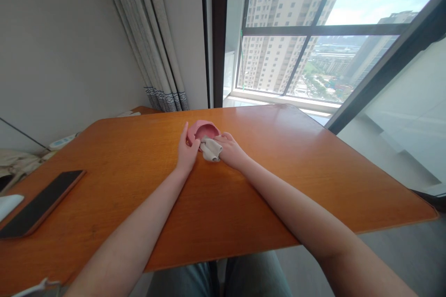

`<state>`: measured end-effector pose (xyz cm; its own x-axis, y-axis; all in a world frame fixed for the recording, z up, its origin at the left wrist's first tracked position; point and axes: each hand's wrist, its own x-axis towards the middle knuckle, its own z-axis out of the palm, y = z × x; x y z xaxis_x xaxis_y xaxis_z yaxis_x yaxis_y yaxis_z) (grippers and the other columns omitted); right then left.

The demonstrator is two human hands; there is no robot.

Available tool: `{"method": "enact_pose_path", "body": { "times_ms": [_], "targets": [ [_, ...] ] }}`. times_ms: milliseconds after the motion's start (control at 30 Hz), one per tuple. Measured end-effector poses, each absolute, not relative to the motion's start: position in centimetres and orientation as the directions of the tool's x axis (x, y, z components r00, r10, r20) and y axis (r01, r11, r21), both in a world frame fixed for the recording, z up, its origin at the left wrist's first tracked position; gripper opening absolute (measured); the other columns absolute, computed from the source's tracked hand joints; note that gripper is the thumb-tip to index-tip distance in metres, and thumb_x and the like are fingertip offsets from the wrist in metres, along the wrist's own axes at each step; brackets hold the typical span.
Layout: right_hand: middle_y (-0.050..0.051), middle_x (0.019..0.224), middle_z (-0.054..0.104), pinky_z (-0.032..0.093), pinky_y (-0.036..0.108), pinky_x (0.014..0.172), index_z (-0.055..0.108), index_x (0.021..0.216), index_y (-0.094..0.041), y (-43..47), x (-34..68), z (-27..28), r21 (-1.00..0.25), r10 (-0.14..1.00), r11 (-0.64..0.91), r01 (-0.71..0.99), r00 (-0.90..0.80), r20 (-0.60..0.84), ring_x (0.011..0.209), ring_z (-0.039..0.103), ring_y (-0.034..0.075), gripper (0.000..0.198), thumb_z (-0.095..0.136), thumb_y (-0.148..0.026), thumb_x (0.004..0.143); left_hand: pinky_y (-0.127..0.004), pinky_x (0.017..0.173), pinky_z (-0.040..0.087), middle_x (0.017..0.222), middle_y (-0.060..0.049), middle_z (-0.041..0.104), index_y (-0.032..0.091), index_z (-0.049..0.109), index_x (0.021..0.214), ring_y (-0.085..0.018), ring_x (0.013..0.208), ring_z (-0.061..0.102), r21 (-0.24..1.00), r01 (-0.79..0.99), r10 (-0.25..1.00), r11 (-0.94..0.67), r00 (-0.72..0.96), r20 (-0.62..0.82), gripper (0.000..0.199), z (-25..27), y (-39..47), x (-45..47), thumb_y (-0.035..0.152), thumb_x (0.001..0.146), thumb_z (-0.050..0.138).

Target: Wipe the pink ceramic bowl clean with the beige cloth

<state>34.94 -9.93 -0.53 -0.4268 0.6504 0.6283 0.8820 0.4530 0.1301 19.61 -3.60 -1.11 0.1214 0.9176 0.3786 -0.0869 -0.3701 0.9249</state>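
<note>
A pink bowl-like container [200,126] is tilted above the wooden table [139,171], its hollow facing me. My left hand [187,151] grips its left side, with the thumb at the near rim and the fingers behind. A light grey cloth [211,149] hangs over the near edge of the pink container. My right hand [230,149] is closed on the cloth at the right, and some of its fingers are hidden by the cloth and the rim.
On the left side of the table lies a dark flat pad with a brown edge [43,202], beside a white object [9,205]. A white cable [38,286] shows at the near left corner. Beyond the table are a curtain [153,37] and a window [313,32].
</note>
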Motion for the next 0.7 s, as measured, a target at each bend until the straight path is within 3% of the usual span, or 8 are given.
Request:
{"method": "enact_pose_path", "body": {
  "times_ms": [133, 233, 367, 467, 600, 700],
  "targets": [
    [0.005, 0.078, 0.061, 0.029, 0.034, 0.077, 0.063, 0.083, -0.016, -9.9, 34.8, -1.0, 0.17, 0.647, 0.413, 0.895, -0.42, 0.637, 0.078, 0.048, 0.018, 0.018, 0.047, -0.012, 0.09, -0.039, 0.098, 0.046, 0.129, -0.012, 0.055, 0.024, 0.017, 0.147, -0.023, 0.116, 0.057, 0.958, -0.231, 0.97, -0.167, 0.137, 0.202, 0.085, -1.6, -3.9, 20.4, 0.034, 0.077, 0.065],
    [0.006, 0.077, 0.061, 0.028, 0.034, 0.076, 0.062, 0.081, -0.016, -10.0, 34.7, -1.1, 0.177, 0.658, 0.4, 0.899, -0.416, 0.628, 0.078, 0.047, 0.018, 0.019, 0.046, -0.013, 0.091, -0.036, 0.103, 0.042, 0.138, -0.01, 0.047, 0.025, 0.026, 0.142, -0.021, 0.123, 0.051, 0.946, -0.277, 0.96, -0.167, 0.175, 0.22, 0.081, -2.5, -4.0, 21.0, 0.035, 0.074, 0.069],
    [0.006, 0.08, 0.063, 0.029, 0.034, 0.079, 0.063, 0.084, -0.015, -10.2, 34.9, -0.6, 0.143, 0.651, 0.448, 0.882, -0.432, 0.624, 0.078, 0.048, 0.017, 0.02, 0.045, -0.012, 0.092, -0.036, 0.109, 0.034, 0.137, -0.007, 0.05, 0.025, 0.043, 0.133, -0.021, 0.127, 0.047, 0.957, -0.176, 0.947, -0.231, 0.184, 0.263, 0.06, -2.9, -3.1, 20.6, 0.032, 0.077, 0.064],
    [0.006, 0.083, 0.064, 0.029, 0.034, 0.084, 0.063, 0.088, -0.016, -10.3, 35.3, -0.2, 0.121, 0.632, 0.499, 0.858, -0.456, 0.626, 0.078, 0.048, 0.016, 0.023, 0.041, -0.013, 0.094, -0.038, 0.108, 0.037, 0.137, -0.007, 0.051, 0.023, 0.05, 0.128, -0.023, 0.127, 0.046, 0.969, -0.163, 0.96, -0.188, 0.178, 0.216, 0.053, -2.5, -2.4, 20.0, 0.031, 0.077, 0.062],
    [0.005, 0.081, 0.063, 0.029, 0.034, 0.086, 0.064, 0.085, -0.016, -10.5, 35.8, 0.1, 0.084, 0.664, 0.494, 0.865, -0.438, 0.606, 0.075, 0.049, 0.015, 0.021, 0.045, -0.014, 0.093, -0.037, 0.099, 0.045, 0.133, -0.009, 0.054, 0.022, 0.049, 0.13, -0.024, 0.12, 0.053, 0.976, -0.207, 0.971, -0.074, 0.209, 0.118, 0.062, -1.9, -2.7, 19.9, 0.035, 0.073, 0.068],
    [0.004, 0.077, 0.062, 0.029, 0.033, 0.084, 0.063, 0.078, -0.016, -10.7, 35.5, 0.1, 0.071, 0.692, 0.465, 0.882, -0.413, 0.593, 0.074, 0.048, 0.015, 0.023, 0.045, -0.013, 0.092, -0.035, 0.094, 0.049, 0.138, -0.007, 0.049, 0.028, 0.036, 0.139, -0.023, 0.116, 0.056, 0.964, -0.262, 0.971, 0.031, 0.236, 0.033, 0.077, -1.5, -3.9, 20.3, 0.039, 0.071, 0.071]
  ]
}}
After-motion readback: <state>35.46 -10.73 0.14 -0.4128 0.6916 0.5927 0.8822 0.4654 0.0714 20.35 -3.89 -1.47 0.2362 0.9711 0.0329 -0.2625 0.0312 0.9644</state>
